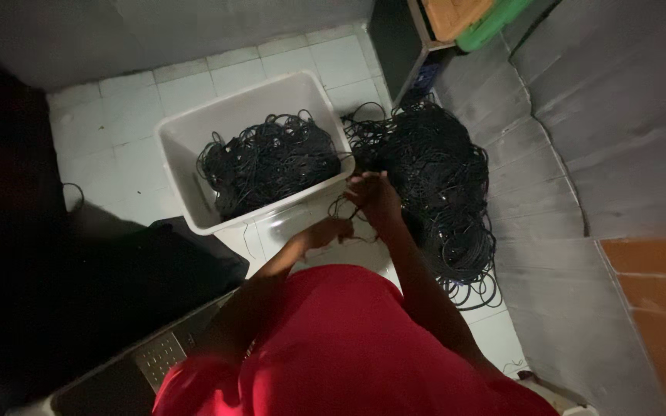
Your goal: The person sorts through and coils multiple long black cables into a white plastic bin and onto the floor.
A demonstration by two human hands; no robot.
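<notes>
Dim room, lots lost in shadow. Whole left side is black, can't tell what's there beyond a dark slab (156, 270) w/ a perforated metal plate (159, 356) at bottom edge. Person's red shirt (348, 347) blocks the floor below the hands. Top right: box w/ orange (452, 15) and green (495, 21) parts, cut off by frame.

Left hand (327, 231) and right hand (375, 196) are close together just in front of the bin's near rim. Thin black cable strand (346, 206) runs between them, roughly left-right w/ loops sagging; exact path hard to make out. Right fingers look curled around the strand, left fingers seem closed on it too, but too dark/small to say pinch vs. full grip.

The strand leads up-right into the loose cable heap (441, 185) on the floor, right of the bin, against the grey wall (580, 115). Heap's long axis runs near-far, tangled coils, matte black, thin round wire.

White plastic bin (186, 146), rectangular, rounded corners, smooth walls, sits tilted to the frame on white floor tiles (117, 131). Inside: second mass of black cable (267, 162), looped bundles, fills most of the bottom.
</notes>
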